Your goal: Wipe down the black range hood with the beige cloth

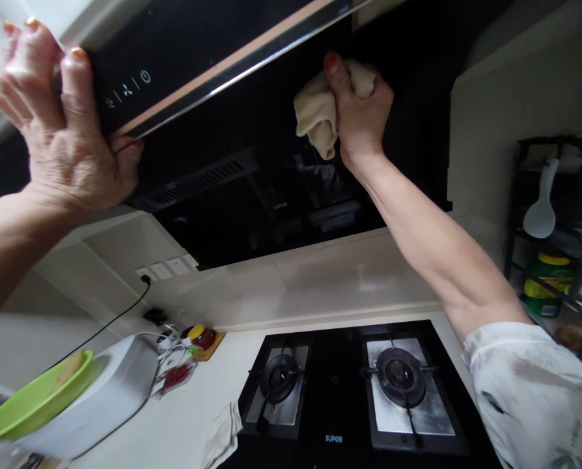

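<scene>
**A:** Where is the cloth?

**B:** I see the cream cloth (315, 111) bunched up in the right hand (362, 111), high up against the dark glass panel of the range hood (252, 189). The fingers are curled tight around it. The left hand (61, 124) holds the front edge of the hood, far left, fingers wrapped over the top and thumb under.

**A:** How do I wipe well here?

**B:** I think I should press the cloth flat, not in a ball, so more of it rubs the glass. I would go in slow rows and keep the left hand firm so the hood does not wobble.

**A:** What can't you see?

**B:** The part of the glass behind the cloth is hidden, so I cannot tell if it is clean. The glass is shiny and dark, so spots are hard to pick out. Below, the gas stove (349, 391) is cut off at the near edge. The green bowl (32, 397) on the left is cut off too.
</scene>
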A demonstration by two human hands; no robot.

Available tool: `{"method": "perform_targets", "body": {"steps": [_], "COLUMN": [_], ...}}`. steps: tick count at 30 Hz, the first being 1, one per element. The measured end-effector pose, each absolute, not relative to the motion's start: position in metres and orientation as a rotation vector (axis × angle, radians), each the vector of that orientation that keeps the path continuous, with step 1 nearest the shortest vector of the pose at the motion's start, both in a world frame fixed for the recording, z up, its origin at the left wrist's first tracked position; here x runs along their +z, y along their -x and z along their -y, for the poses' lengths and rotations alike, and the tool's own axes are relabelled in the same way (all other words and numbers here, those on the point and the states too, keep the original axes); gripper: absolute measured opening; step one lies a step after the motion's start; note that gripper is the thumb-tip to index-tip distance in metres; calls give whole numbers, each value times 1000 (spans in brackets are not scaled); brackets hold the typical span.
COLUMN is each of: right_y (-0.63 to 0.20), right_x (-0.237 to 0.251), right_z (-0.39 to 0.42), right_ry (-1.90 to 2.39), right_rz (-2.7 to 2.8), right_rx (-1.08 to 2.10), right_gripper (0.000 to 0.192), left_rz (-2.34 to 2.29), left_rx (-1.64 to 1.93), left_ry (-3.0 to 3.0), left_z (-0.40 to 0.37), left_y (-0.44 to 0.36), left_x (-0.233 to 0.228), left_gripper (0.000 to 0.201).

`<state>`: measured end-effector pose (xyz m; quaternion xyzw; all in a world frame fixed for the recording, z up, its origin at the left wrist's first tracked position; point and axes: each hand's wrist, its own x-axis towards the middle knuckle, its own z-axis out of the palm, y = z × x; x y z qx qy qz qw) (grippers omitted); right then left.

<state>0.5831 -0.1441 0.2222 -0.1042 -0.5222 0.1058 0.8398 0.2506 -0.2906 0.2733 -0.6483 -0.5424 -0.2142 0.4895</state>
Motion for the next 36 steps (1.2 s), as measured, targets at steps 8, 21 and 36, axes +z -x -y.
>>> {"method": "perform_targets", "body": {"steps": [8, 21, 36], "right_y": [-577, -577, -650], "right_x": [223, 215, 217], "right_z": [156, 150, 129], "right_ry": [16, 277, 58], "right_rz": [1142, 997, 773], "right_rx": [392, 387, 35], "right_gripper": [77, 46, 29], "left_rz": [1041, 945, 964], "left_rx": [-576, -654, -608], "left_ry": [1536, 1634, 1572], "left_z": [283, 281, 278], "left_y": [-241, -237, -231], "left_x": [275, 276, 274], "left_gripper": [117, 114, 103]}}
